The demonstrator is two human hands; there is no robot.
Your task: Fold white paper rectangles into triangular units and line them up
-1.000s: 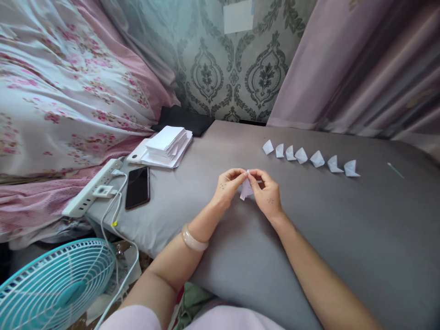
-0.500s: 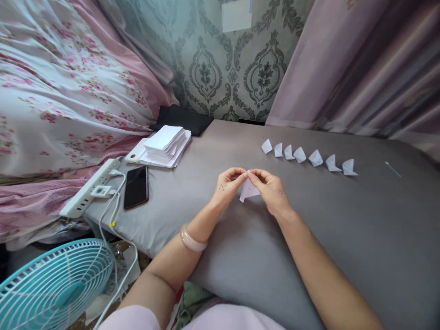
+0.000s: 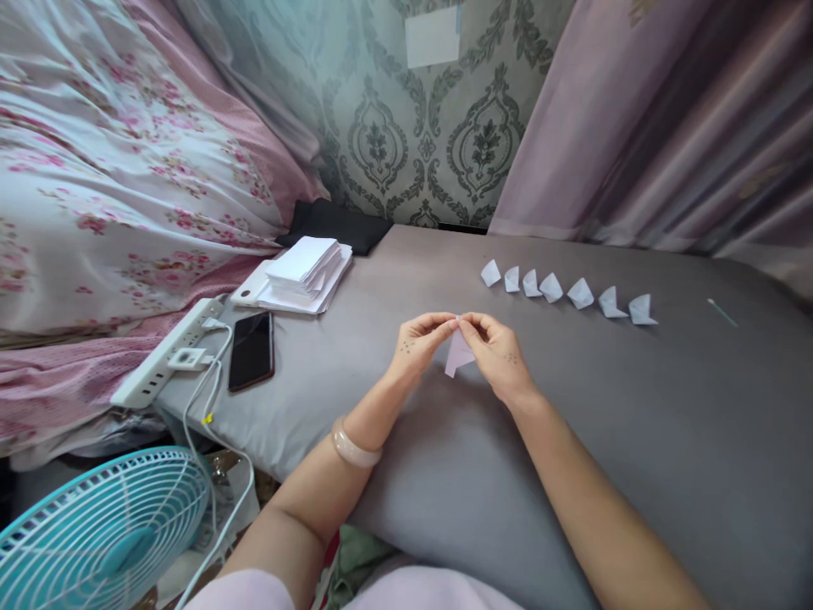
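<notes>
A small folded sheet of paper (image 3: 458,356), pale pink-white, is pinched between both hands above the grey surface (image 3: 406,440). My left hand (image 3: 419,341) is closed, its thumb and forefinger at the paper's top edge. My right hand (image 3: 499,349) grips the same edge, thumb against the near face, and covers part of the sheet. The two sets of fingertips touch at the top; a narrow flap hangs down at the lower left. Beyond the hands, to the right, several folded white paper boats (image 3: 580,294) stand in a slanting row.
Stacked white paper (image 3: 305,275) lies at the left, near a black phone (image 3: 251,350). A white power strip (image 3: 168,356) with cables runs along the left edge. Below it stands a blue fan (image 3: 120,525). A thin stick (image 3: 722,313) lies far right.
The folded paper has turned slightly between the fingers, showing less on its right side. Both hands keep their pinch, and the view has shifted a little.
</notes>
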